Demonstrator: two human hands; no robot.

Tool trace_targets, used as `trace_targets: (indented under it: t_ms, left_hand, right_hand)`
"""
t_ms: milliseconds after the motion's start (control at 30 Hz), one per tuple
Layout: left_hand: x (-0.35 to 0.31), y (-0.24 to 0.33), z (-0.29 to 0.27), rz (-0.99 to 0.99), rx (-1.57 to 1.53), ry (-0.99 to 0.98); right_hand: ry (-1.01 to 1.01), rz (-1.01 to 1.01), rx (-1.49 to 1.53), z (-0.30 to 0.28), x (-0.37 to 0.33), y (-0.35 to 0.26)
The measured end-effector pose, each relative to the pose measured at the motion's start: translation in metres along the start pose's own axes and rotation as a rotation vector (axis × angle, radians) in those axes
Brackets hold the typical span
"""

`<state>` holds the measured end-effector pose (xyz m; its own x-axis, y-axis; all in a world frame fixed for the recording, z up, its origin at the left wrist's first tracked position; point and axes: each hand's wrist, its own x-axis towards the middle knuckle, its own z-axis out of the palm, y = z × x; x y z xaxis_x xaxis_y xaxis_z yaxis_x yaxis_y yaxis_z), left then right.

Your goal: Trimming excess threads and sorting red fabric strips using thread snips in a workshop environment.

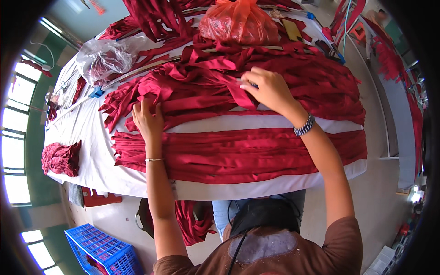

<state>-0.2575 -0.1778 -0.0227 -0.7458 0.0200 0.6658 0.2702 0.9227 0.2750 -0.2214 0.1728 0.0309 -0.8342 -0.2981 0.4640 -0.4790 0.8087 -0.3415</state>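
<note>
Dark red fabric strips (192, 110) lie in a long, loose pile across the white-covered table (87, 123). At the pile's left part, my left hand (147, 121) rests on the strips with thumb and fingers apart. My right hand (270, 90) is over the middle of the pile, its fingers closed. A small, partly metallic thing shows at its fingertips, too hidden to name. A red strip (242, 94) slants down just beside those fingers. Nearer to me, a flatter bundle of red strips (238, 153) lies lengthwise under my forearms.
A clear plastic bag (103, 59) and a red plastic bag (238, 23) sit at the far side, near a yellowish phone-shaped object (291, 30). A blue clamp (96, 92) grips a long rail. At left lies a small red bundle (62, 158); a blue crate (103, 250) stands below.
</note>
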Motion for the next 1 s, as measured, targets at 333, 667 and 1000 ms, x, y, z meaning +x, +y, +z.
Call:
trace_targets:
  t_ms: [333, 667, 1000]
  left_hand:
    - [-0.003, 0.091, -0.019, 0.365, -0.68, -0.269]
    - [-0.007, 0.094, -0.023, 0.46, -0.349, -0.455]
    - [-0.007, 0.08, -0.006, 0.093, -0.559, -0.234]
  right_hand:
    - [-0.096, 0.048, 0.31, -0.04, -0.064, -0.052]
    - [-0.227, -0.058, 0.451, -0.076, -0.106, -0.074]
    - [-0.157, 0.02, 0.304, -0.102, -0.129, -0.07]
